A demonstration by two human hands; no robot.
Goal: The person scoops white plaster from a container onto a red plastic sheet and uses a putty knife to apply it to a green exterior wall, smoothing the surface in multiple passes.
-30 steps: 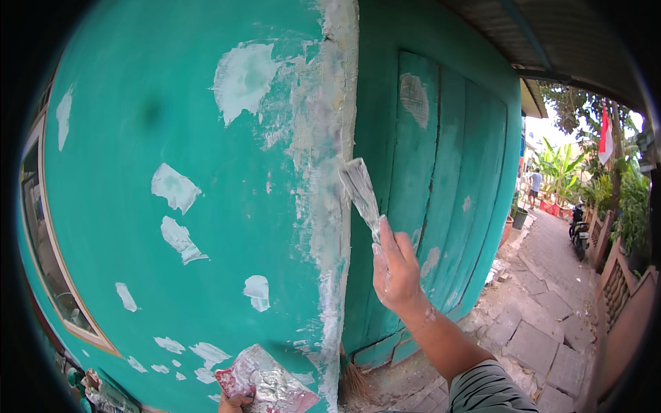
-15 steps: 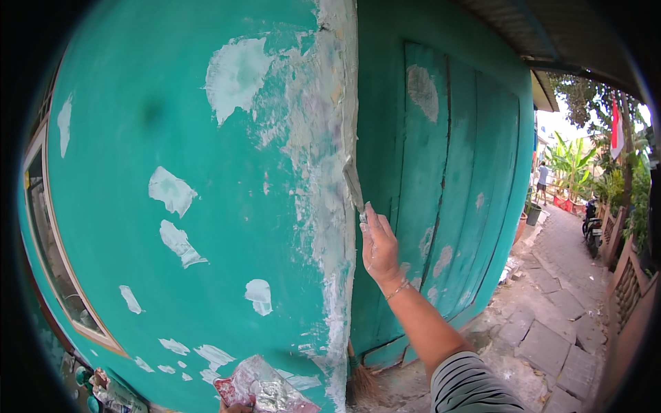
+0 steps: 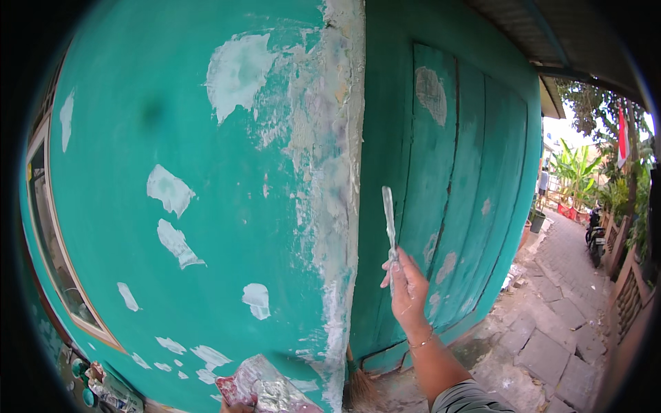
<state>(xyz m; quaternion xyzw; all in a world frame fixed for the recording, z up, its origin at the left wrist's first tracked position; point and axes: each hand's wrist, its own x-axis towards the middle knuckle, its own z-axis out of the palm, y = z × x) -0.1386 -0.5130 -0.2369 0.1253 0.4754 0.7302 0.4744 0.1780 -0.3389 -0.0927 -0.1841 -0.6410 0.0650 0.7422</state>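
My right hand (image 3: 407, 286) is closed round the handle of a putty knife (image 3: 389, 217), smeared white and seen nearly edge-on with its blade up. The knife is held apart from the wall corner (image 3: 341, 172), which is coated in rough grey-white putty. At the bottom edge my left hand (image 3: 238, 406) shows only its fingers, gripping a red and whitish plastic packet (image 3: 272, 385) with wet putty on it. Pale putty patches, such as a large patch (image 3: 237, 72) near the top, dot the green wall (image 3: 220, 220).
Beyond the corner is a green panelled door (image 3: 468, 172). A broom (image 3: 359, 382) leans at the corner's foot. To the left is a framed window (image 3: 62, 255). A paved path (image 3: 551, 323) runs along the right, with a parked motorbike (image 3: 594, 234) and a low fence (image 3: 623, 289).
My right hand has drawn the putty knife off the corner edge, moving right and down. The knife now points up in the air. My left hand and the packet have barely moved.
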